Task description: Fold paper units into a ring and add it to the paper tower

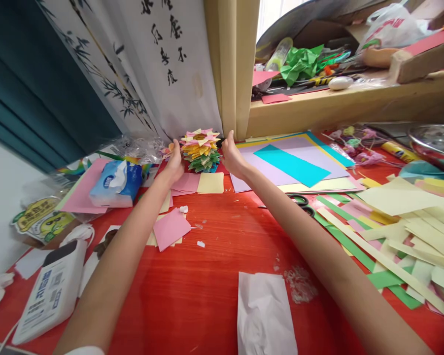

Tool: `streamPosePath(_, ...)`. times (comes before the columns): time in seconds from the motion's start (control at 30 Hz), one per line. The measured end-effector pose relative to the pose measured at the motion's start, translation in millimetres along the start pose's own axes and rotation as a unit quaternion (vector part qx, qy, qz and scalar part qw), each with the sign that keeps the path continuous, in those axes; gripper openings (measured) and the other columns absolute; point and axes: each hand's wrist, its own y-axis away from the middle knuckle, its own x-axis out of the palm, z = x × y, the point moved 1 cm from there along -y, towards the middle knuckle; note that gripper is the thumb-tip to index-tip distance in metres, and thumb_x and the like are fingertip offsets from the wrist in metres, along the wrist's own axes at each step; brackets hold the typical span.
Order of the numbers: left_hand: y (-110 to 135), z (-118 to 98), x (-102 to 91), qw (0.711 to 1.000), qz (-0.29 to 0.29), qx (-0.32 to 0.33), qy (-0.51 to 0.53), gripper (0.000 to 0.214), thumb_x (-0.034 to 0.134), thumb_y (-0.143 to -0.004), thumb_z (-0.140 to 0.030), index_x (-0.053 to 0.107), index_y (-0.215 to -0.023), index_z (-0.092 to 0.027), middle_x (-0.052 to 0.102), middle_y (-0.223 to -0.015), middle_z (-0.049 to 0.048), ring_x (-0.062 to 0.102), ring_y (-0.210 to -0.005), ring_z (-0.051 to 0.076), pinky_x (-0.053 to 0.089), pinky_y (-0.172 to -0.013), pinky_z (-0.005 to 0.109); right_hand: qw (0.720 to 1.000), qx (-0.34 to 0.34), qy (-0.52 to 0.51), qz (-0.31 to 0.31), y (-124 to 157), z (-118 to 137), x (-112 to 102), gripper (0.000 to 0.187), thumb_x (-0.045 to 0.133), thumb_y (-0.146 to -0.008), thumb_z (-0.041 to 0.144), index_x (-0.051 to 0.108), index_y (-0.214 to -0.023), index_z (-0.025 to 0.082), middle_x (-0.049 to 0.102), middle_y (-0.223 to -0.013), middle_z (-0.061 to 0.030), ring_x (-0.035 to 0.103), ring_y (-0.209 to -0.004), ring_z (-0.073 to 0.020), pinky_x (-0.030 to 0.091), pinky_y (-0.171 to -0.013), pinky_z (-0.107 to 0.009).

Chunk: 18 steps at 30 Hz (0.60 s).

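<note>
Just above the middle of the frame, the colourful paper stack (201,152) stands upright between the left hand (175,162) and right hand (233,157), both uncurled, palms inward and similarly near, any contact unclear.

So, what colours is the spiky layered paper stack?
Paper stack: pink and yellow above, mostly green below; head view.

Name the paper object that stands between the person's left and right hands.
In the head view, a tiered paper stack, pink and yellow above green, stands between the left hand and the right hand.
</note>
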Motion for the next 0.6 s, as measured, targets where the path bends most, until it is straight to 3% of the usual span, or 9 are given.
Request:
streamPosePath(0.13, -2.1, 2.9, 16.6, 0.996, 0.009, 0.016, 0.088, 0.066, 0.015, -0.084, -0.063, 0.052, -0.116, -0.020, 0.059, -0.120, 0.0066, 0.044, -0.122, 0.023, 0.035, -0.102, 0.039, 0.999, 0.005, -0.022, 0.048, 0.6, -0.6, 2.5, 0.076, -0.009, -0.081, 0.064, 0.024, -0.136, 0.025, 0.023, -0.148, 0.0032, 0.009, -0.137, -0.0132, 0.004, -0.109, -0.043)
streamPosePath(0.3, -1.0, 0.6, 23.4, 0.993, -0.006, -0.007, 0.119, 0.066, 0.014, -0.084, -0.063, 0.052, -0.116, -0.019, 0.057, -0.123, 0.0065, 0.045, -0.122, 0.022, 0.037, -0.101, 0.038, 0.997, 0.019, -0.038, 0.068, 1.8, 0.0, -0.9, 0.078, -0.004, -0.081, 0.066, 0.026, -0.137, 0.020, 0.019, -0.149, 0.0005, 0.005, -0.138, -0.0142, 0.003, -0.110, -0.039)
streamPosePath(0.47, -1.7, 5.4, 12.5, 0.995, -0.066, 0.011, 0.080, 0.069, 0.014, -0.085, -0.063, 0.046, -0.123, -0.015, 0.053, -0.128, 0.0062, 0.041, -0.125, 0.021, 0.034, -0.103, 0.036, 1.000, 0.021, -0.017, 0.007, 0.2, -1.6, -7.0, 0.081, -0.007, -0.079, 0.067, 0.012, -0.142, 0.019, 0.011, -0.151, 0.0008, 0.000, -0.138, -0.0145, 0.005, -0.110, -0.038)
streamPosePath(0.6, -3.8, 14.3, 6.8, 0.997, -0.080, 0.005, 0.017, 0.077, 0.007, -0.084, -0.066, 0.039, -0.130, -0.014, 0.051, -0.130, 0.0050, 0.038, -0.126, 0.021, 0.031, -0.103, 0.037, 0.999, 0.014, 0.036, 0.014, -0.8, -8.0, -8.9, 0.086, -0.013, -0.076, 0.067, 0.003, -0.143, 0.016, 0.010, -0.151, -0.0030, 0.006, -0.138, -0.0168, 0.012, -0.110, -0.042)
